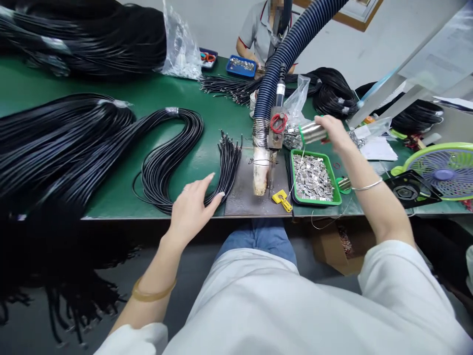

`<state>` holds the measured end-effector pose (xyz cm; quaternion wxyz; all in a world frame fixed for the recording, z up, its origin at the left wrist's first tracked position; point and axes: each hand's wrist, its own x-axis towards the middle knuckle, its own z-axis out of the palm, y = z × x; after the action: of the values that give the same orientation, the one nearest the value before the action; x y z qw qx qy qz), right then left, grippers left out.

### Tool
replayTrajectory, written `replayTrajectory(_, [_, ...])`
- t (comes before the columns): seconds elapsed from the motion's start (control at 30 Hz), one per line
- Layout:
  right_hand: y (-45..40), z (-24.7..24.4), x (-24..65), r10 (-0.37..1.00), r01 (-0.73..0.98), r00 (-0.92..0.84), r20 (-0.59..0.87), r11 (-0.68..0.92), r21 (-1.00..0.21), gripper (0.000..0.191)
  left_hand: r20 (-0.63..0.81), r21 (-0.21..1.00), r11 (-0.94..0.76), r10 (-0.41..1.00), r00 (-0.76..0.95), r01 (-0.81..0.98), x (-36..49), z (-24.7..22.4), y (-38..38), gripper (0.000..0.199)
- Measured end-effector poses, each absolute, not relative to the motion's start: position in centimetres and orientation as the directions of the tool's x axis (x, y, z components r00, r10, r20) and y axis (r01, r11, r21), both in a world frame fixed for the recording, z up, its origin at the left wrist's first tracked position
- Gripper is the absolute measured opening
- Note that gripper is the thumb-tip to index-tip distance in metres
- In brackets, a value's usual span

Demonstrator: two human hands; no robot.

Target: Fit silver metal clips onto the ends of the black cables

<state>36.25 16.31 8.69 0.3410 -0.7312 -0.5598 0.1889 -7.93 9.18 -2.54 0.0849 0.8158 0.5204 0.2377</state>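
My left hand lies flat at the bench's front edge, fingers spread, its fingertips touching a looped bundle of black cables whose stripped ends fan out beside a grey metal plate. My right hand is raised above the bench and grips a silver spool with green rims, held next to the fixture under a ribbed blue hose. Below it sits a green tray of small metal terminals.
Thick black cable bundles cover the left of the green bench and hang over its edge. A yellow clip lies by the tray. A green fan stands right. Another person works at the far side, by a blue tray.
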Motion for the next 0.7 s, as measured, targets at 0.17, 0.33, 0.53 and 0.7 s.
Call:
replayTrajectory(0.17, [16.7, 12.8, 42.0, 0.877, 0.904, 0.398, 0.27, -0.325, -0.277, 0.069, 0.187, 0.267, -0.421, 0.905, 0.382, 0.867, -6.7, -2.7, 8.9, 0.057])
replayTrajectory(0.33, [20.0, 11.1, 44.6, 0.843, 0.874, 0.485, 0.232, -0.477, -0.092, 0.079, 0.208, 0.2, -0.414, 0.903, 0.375, 0.888, -6.2, -2.7, 8.6, 0.059])
replayTrajectory(0.53, [22.3, 5.5, 45.6, 0.811, 0.815, 0.58, 0.076, -0.575, -0.076, 0.087, 0.237, 0.177, -0.396, 0.906, 0.352, 0.901, -5.8, -3.1, 8.8, 0.061])
replayTrajectory(0.7, [18.9, 6.0, 47.6, 0.888, 0.876, 0.459, 0.011, -0.451, -0.17, 0.1, 0.234, 0.159, -0.379, 0.911, 0.339, 0.911, -5.8, -3.1, 8.7, 0.06])
